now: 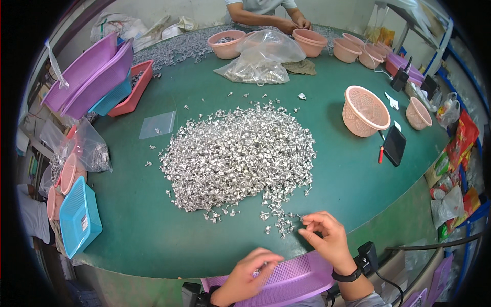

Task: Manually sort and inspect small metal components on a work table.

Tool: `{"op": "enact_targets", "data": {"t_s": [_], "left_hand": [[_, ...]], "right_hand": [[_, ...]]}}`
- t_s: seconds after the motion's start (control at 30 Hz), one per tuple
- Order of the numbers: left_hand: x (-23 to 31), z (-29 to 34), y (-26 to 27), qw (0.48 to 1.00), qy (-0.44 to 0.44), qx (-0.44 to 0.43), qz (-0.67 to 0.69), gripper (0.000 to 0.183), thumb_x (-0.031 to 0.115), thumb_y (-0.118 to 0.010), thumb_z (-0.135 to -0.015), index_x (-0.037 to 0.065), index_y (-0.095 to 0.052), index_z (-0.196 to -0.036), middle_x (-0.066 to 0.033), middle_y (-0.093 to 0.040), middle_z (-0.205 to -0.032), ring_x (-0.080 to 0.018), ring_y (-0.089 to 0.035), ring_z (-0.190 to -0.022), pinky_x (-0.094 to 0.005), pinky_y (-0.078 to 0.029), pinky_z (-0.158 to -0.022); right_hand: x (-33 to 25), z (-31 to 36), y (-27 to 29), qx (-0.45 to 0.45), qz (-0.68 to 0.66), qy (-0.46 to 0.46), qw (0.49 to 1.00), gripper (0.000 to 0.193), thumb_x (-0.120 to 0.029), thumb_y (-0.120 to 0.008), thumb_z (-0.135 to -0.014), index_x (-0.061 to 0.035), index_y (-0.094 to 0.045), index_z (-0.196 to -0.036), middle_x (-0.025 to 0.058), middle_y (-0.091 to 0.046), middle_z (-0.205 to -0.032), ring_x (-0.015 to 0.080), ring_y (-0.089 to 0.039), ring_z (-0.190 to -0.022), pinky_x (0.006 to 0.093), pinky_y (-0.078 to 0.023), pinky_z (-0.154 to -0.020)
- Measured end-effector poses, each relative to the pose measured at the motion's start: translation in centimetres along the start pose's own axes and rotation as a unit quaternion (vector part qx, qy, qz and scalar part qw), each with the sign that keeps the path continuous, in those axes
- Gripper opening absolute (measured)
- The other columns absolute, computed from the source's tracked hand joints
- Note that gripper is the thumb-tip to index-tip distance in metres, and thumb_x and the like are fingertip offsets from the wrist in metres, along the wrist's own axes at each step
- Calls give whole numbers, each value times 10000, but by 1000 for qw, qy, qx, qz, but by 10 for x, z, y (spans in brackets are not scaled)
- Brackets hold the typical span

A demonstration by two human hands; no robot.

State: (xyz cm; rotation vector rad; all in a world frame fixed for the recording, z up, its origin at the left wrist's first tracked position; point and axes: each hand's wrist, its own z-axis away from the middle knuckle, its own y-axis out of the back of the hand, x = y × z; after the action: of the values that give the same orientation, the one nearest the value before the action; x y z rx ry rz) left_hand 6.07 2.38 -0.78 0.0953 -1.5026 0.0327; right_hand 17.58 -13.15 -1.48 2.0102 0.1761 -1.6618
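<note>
The two hands are apart: the left hand (248, 276), slightly blurred, curls over a glossy purple plastic basket (318, 272) with a fine mesh wall, a glint of metal showing by its fingers, though whether they are closed on it I cannot tell. The right hand (329, 239) reaches to the loose metal pieces (279, 217) at the pile's near edge, thumb and fingertips curved toward each other; whether they grip a piece is too small to tell. A smooth black band (347, 277) circles that wrist. Beyond, on the middle of the smooth green tabletop (128, 215), spreads a broad, bristly pile (238, 153) of shiny, silvery, stemmed metal parts. Left of it lies a flat, clear plastic sheet (157, 125); to its right, a round peach lattice basket (366, 111) stands near a flat black rectangular device (395, 146). Farther out are a crinkled transparent bag (255, 69), a rectangular blue basket (82, 220) and a co-worker's hands (302, 24)
</note>
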Motion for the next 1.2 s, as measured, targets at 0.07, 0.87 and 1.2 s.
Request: {"op": "enact_targets", "data": {"t_s": [0.07, 0.87, 1.2], "left_hand": [[2, 3, -7, 997, -40, -48, -47, 136, 20, -501, -759, 14, -550, -886, -63, -546, -803, -138, -517, -750, -234, -403, -656], [-11, -27, -14, 918, -135, 79, -365, 150, 115, -606, -663, 48, -573, -793, -43, -517, -739, -202, -490, -680, -298, -385, -611], [-9, -16, -2, 972, -70, 97, -205, 137, 15, -583, -696, 25, -556, -830, -62, -572, -792, -135, -546, -664, -225, -433, -551]], "right_hand": [[-3, 2, -4, -19, 17, 26, 999, 206, -38, -624, -668, -41, -562, -864, 91, -536, -835, 133, -539, -625, 219, -451, -526], [-2, 6, -7, 7, 206, 78, 975, 144, -43, -610, -641, -68, -573, -777, 49, -501, -776, 225, -431, -745, 291, -361, -648], [0, 5, -3, -12, 144, 71, 987, 120, -53, -647, -622, -54, -575, -719, 48, -540, -772, 206, -466, -733, 283, -372, -642]]}}
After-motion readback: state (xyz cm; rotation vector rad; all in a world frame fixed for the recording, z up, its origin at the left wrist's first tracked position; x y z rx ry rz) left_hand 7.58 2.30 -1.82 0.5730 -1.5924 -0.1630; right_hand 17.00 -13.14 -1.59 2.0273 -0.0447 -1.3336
